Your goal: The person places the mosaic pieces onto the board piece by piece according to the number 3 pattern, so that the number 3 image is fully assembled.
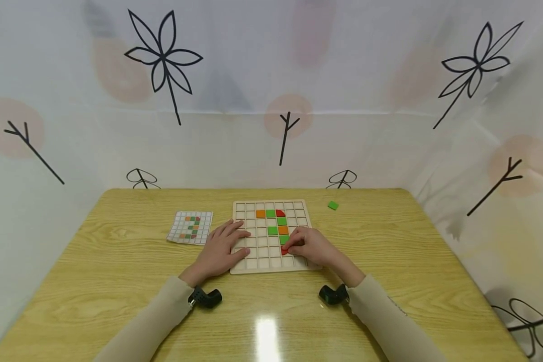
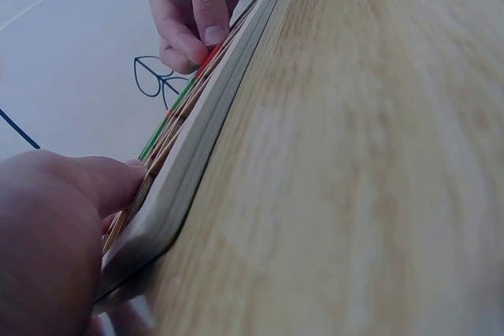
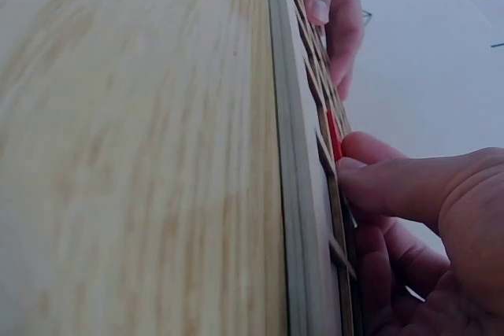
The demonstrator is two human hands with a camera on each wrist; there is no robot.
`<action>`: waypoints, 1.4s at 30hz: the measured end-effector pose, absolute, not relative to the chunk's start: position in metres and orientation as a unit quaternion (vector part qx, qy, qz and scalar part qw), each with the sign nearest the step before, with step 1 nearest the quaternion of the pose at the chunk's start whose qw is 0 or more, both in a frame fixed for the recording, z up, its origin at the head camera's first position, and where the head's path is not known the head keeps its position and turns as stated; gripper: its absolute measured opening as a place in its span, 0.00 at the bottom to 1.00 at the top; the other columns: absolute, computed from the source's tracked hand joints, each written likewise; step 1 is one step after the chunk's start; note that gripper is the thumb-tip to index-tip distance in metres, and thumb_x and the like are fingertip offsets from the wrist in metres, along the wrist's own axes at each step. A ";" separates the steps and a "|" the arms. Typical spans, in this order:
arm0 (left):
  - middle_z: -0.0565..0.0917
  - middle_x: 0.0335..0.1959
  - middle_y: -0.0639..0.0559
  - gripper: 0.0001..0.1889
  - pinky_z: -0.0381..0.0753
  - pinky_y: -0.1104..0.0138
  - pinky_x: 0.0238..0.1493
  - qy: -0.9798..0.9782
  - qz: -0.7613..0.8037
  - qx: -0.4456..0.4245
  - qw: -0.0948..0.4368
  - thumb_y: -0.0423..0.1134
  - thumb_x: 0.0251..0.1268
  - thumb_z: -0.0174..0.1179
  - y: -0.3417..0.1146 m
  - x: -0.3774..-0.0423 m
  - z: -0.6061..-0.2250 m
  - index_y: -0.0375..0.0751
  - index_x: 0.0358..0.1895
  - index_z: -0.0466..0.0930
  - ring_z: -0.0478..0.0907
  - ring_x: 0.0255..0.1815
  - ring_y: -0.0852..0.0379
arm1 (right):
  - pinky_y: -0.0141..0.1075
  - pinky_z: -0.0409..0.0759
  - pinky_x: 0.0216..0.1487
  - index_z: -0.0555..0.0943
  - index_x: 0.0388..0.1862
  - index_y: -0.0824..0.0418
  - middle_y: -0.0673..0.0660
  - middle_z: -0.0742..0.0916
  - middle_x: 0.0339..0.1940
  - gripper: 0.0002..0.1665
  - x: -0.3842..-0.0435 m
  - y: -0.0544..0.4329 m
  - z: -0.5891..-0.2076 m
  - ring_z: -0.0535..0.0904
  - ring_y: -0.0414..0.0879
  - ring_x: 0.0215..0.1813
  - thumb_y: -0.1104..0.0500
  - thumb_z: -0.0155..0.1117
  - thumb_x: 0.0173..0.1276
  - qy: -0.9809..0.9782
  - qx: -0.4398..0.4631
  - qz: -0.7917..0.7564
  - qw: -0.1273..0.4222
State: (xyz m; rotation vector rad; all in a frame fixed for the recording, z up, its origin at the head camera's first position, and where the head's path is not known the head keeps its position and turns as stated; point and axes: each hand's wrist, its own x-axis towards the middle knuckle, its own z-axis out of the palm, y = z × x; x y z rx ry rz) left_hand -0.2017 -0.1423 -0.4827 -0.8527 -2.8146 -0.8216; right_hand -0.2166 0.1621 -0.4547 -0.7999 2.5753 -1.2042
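Observation:
A square wooden grid board (image 1: 251, 263) lies on the table with orange, green and red tiles in some of its cells. My right hand (image 1: 311, 245) pinches a red tile (image 1: 284, 250) with a rounded edge at a cell low on the board, just below a green tile (image 1: 284, 240). In the right wrist view, thumb and forefinger meet at that red tile (image 3: 333, 135). My left hand (image 1: 221, 248) rests on the board's left side with its fingers spread. Another red tile (image 1: 280, 213) sits in the upper row beside green and orange ones.
Left of the board lies a pattern card (image 1: 181, 220) printed with a grid of coloured squares. One loose green tile (image 1: 333, 205) lies on the table (image 1: 371, 226) beyond the board's upper right corner. A patterned cloth wall (image 1: 235, 151) stands behind the table.

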 end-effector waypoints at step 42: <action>0.62 0.77 0.46 0.22 0.50 0.38 0.70 -0.922 -0.270 -0.276 0.040 0.54 0.74 0.55 -0.142 -0.202 -0.481 0.51 0.65 0.76 0.49 0.79 0.42 | 0.57 0.71 0.62 0.69 0.72 0.66 0.72 0.75 0.63 0.30 -0.276 0.273 -0.476 0.72 0.64 0.62 0.67 0.61 0.73 0.893 -0.065 -0.444 -0.031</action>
